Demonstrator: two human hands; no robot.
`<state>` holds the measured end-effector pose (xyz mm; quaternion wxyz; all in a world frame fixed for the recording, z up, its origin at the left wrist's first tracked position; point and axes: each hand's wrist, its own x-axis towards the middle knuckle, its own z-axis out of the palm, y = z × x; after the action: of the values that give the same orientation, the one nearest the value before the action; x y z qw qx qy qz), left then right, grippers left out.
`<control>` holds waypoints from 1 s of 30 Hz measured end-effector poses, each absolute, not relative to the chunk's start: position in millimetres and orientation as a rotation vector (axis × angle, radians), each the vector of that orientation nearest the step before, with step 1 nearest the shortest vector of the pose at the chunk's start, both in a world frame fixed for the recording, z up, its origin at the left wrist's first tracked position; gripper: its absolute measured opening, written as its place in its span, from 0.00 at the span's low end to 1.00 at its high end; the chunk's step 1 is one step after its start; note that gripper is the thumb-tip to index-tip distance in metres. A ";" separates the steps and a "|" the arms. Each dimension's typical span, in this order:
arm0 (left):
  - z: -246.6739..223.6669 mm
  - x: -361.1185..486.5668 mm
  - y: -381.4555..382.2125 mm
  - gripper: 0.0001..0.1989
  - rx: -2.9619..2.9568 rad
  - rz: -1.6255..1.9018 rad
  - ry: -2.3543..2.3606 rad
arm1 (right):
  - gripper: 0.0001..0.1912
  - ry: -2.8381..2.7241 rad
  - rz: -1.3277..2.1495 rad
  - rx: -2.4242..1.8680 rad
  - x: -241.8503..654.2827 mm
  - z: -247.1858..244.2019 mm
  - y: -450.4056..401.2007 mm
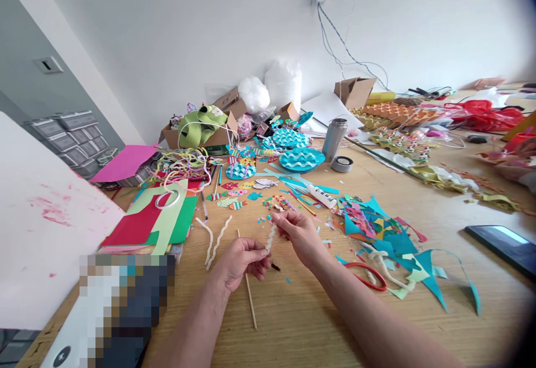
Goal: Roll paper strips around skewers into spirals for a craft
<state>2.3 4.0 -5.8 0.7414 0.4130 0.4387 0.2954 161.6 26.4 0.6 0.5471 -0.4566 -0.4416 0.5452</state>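
Forearms (199, 320): enter at the lower edge.
Left hand (245, 259): grip pinches the lower end of the white twisted strip (271, 238), near frame centre.
Right hand (299, 235): grip pinches its upper end.
Strip step: apparently twisting or shaping.
Next move: probably calls for steady pinches.

On our light brown wooden table (301, 323) we see a thin wooden stick (251, 302), two bendy white strips (218, 241), a tall grey metal bottle (335, 140) and a flat dark phone (505, 251).
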 end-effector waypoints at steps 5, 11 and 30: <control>-5.5 0.5 8.0 0.11 0.761 0.776 0.936 | 0.19 -1.075 1.170 -1.127 161.0 2.1 24.6; -6.8 0.3 8.7 0.11 0.709 0.875 0.935 | 0.15 -1.424 1.222 -1.104 146.7 -2.0 14.7; -6.3 5.7 5.6 0.16 0.759 0.770 0.937 | 0.11 -1.688 0.272 -1.920 238.1 -17.1 68.8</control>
<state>5.7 5.6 -6.3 0.7550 0.3479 0.4294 0.3529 238.1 68.8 -17.1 0.2814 -0.7167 -0.6300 0.1015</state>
